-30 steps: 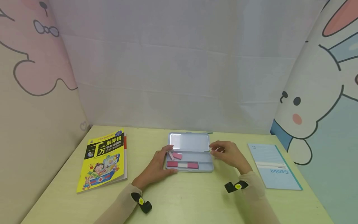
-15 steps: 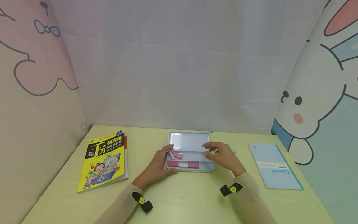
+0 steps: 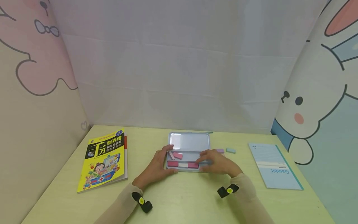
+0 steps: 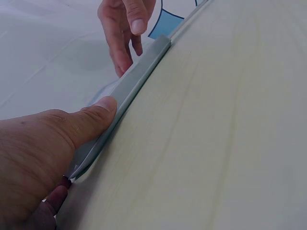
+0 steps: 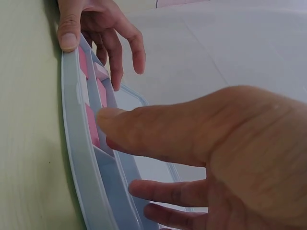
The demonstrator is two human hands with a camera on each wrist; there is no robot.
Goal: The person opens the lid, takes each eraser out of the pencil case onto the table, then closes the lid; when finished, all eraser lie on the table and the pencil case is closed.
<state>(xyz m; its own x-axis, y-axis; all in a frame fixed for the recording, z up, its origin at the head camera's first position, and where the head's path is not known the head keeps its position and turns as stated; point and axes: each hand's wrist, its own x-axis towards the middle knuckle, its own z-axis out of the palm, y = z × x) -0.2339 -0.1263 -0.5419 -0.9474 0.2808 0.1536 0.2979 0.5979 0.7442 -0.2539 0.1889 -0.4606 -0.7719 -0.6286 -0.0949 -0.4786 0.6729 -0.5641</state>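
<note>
1. Where the open pencil case (image 3: 189, 146) lies at the middle of the table (image 3: 179, 199), its lid is laid back flat toward the wall and its tray is turned toward the person.
2. The left end of the tray is gripped by the left hand (image 3: 156, 166): the thumb is pressed against the near wall, as seen in the left wrist view (image 4: 91, 122), and the fingers are curled over the far side of that end.
3. The right hand (image 3: 216, 163) is held over the right part of the tray, fingers loosely spread and nearly straight, the fingertips pointing left toward the red eraser (image 3: 193, 165) in the front compartment.
4. Whether the eraser is actually touched by the fingertips cannot be told; nothing is seen pinched in that hand.
5. A second red piece (image 3: 172, 163) is seen at the left of the front compartment, and a pink eraser (image 3: 177, 155) lies in the rear one, just beside the left fingers.
6. A pink eraser (image 3: 220, 151) and a green eraser (image 3: 231, 150) lie on the table just right of the case.
7. A yellow book (image 3: 104, 158) is placed well to the left, a blue notebook (image 3: 272, 166) well to the right.
</note>
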